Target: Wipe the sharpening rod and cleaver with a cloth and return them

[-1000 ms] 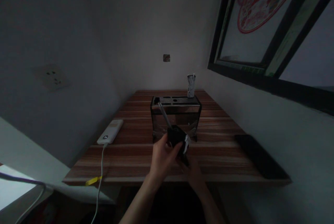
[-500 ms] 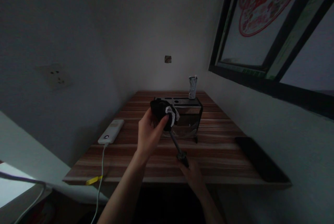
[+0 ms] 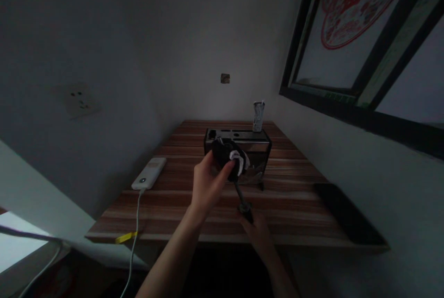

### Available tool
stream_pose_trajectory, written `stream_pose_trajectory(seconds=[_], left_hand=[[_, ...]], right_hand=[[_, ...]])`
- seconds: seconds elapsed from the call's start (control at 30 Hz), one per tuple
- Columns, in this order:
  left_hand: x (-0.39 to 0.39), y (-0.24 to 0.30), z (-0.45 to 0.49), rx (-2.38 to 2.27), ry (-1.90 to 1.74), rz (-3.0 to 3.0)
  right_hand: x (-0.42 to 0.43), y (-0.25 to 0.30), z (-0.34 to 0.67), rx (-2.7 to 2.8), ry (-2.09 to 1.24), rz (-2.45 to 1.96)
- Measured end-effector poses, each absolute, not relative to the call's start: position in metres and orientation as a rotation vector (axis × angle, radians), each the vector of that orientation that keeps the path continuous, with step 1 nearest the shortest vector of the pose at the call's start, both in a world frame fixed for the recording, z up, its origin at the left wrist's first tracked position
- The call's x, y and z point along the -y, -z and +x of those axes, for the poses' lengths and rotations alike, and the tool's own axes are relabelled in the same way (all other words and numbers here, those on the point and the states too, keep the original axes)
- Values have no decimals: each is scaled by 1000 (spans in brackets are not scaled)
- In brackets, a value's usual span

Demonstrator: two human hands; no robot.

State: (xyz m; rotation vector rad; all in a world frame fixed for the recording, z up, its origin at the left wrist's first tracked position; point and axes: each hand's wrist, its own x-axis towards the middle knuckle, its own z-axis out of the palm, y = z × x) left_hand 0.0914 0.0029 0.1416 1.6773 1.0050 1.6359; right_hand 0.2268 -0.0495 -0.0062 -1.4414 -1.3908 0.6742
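My left hand is closed around a black, bulky object with a white, cloth-like strip on its right side. Fingers and dim light hide part of its shape, so its kind is unclear. From its lower end runs the thin grey shaft of a black-handled tool, perhaps a screwdriver. My right hand grips that handle near the table's front edge. Whether the shaft enters the black object or only touches it, I cannot tell. Behind both hands stands a small black-framed rack, partly covered by the black object.
A crumpled silvery packet stands upright on the rack. On the left of the wood-patterned table lies a white power bank with a white cable and yellow tag. A flat black slab lies at right.
Both hands, the black object and the tool appear slightly further right and lower. The rack's left top corner now shows. The view has shifted a little; both grips are unchanged.
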Motion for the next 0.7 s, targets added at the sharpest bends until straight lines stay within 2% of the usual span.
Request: stream_pose_trajectory(seconds=[0.47,0.7], left_hand=[[24,-79,112,-1144,-1272,1909],[34,-63,115,-1114,-1288,1871]], right_hand=[[47,6,231,1350,-838,-1325],[48,18,233,1318,-753,-1321]])
